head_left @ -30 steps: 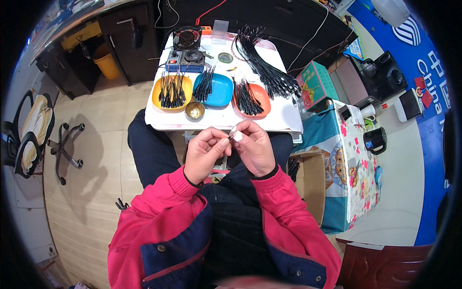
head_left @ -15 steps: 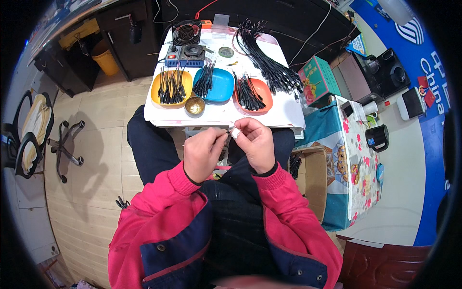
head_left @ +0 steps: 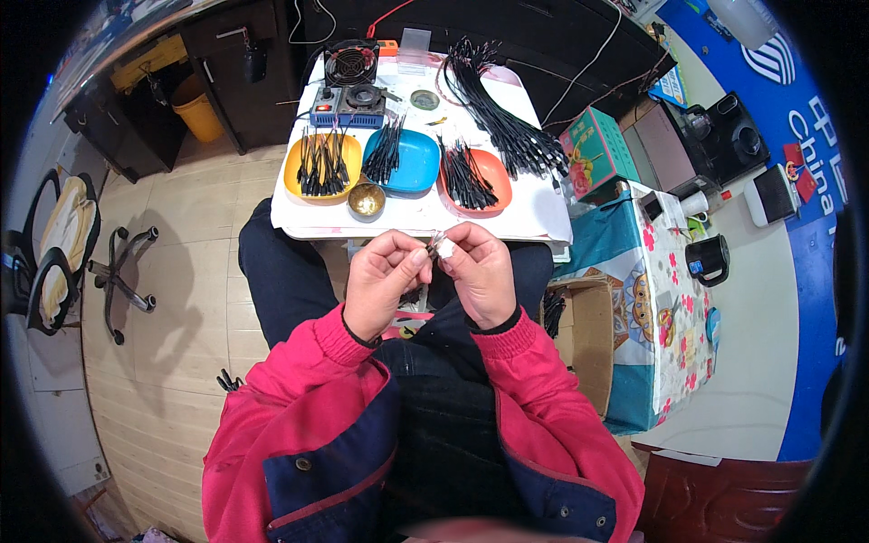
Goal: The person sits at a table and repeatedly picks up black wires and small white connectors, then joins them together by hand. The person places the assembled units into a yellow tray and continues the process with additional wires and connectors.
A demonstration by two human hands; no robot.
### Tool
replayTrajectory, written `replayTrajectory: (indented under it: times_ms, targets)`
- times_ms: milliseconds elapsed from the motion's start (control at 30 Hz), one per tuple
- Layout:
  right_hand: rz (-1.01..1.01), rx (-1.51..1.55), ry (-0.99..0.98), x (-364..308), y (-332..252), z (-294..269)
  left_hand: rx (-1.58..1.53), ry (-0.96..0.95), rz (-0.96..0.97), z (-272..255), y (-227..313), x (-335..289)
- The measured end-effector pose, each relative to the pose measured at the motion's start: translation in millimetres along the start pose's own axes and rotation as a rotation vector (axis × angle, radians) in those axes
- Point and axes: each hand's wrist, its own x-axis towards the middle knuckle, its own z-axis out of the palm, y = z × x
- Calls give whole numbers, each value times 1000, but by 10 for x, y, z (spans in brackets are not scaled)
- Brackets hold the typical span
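Left hand (head_left: 385, 288) has rolled over since half a second ago, thumb now on top; right hand (head_left: 486, 282) roughly where it was. Right thumb and forefinger clamped on a small white scrap (head_left: 445, 248). Left thumb and forefinger pinched on a small dark piece (head_left: 431, 250) right beside it, too small to make out. Both pieces are over the lap, just off the near edge of the white surface (head_left: 543, 215). On it: yellow dish (head_left: 292, 174), blue dish (head_left: 420, 167) and orange dish (head_left: 496, 169), each with short black cables; metal cup (head_left: 367, 200) in front of yellow and blue. Big cable bundle (head_left: 514, 131) behind orange, fan (head_left: 351, 65) at the back left.
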Motion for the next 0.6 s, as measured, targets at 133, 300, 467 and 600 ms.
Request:
replayTrajectory:
  times_ms: [133,300,467,600]
  targets:
    - [172,242,-153,40,-55,-55,-25,24,-20,23,-1,-16]
    - [156,183,-172,64,-237,-121,57,-26,-112,-19,74,-1]
    - [-86,-366,-149,78,-400,-124,212,27,-3,34,54,-14]
    - [-217,-666,-108,34,-470,-50,485,59,164,56,42,-42]
